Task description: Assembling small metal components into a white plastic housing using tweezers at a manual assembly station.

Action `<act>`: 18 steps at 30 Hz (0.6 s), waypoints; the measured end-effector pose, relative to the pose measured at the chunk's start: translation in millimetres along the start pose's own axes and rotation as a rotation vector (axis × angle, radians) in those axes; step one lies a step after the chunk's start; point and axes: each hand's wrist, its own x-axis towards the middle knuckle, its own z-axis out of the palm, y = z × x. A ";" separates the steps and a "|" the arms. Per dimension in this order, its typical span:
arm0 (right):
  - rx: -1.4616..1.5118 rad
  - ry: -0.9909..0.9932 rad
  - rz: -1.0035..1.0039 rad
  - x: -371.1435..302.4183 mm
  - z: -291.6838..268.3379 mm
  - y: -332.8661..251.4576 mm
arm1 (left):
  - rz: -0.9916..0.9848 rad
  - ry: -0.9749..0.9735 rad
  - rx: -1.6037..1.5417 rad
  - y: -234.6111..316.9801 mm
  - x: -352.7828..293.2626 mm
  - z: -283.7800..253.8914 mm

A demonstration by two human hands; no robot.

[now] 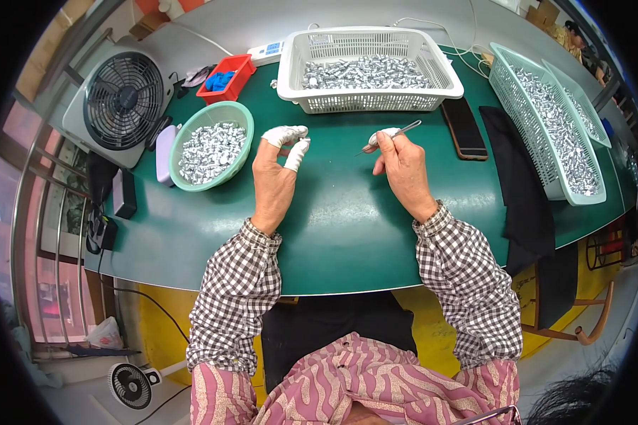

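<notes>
My left hand (273, 180), with white finger covers on the thumb and finger, is closed in a pinch over the green table (333, 248). Whatever sits between those fingertips is too small to make out. Just left of it, a light green bowl (220, 180) holds many small silver metal parts (211, 150). My right hand (407, 170), also with a white finger cover, grips a thin metal pick with a looped end (409, 127). The pick's tip points left, toward my left hand but apart from it. Checked sleeves cover both forearms.
At the back stands a white basket (376, 105) of silver parts; another basket (524, 134) is at right. A phone (465, 127) and black cloth (521, 184) lie beside them. A red box (242, 79) and a fan (125, 99) stand at left.
</notes>
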 end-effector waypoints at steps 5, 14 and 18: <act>-0.018 -0.009 -0.043 -0.3 3.5 -4.4 | 0.289 -0.275 0.603 -19.5 3.8 -10.5; -0.037 -0.007 -0.093 -1.1 2.4 -3.7 | 0.333 -0.186 0.612 -21.1 2.7 -7.6; -0.031 -0.005 -0.069 -3.1 3.4 -2.2 | 0.348 -0.123 0.633 -21.4 0.1 -5.1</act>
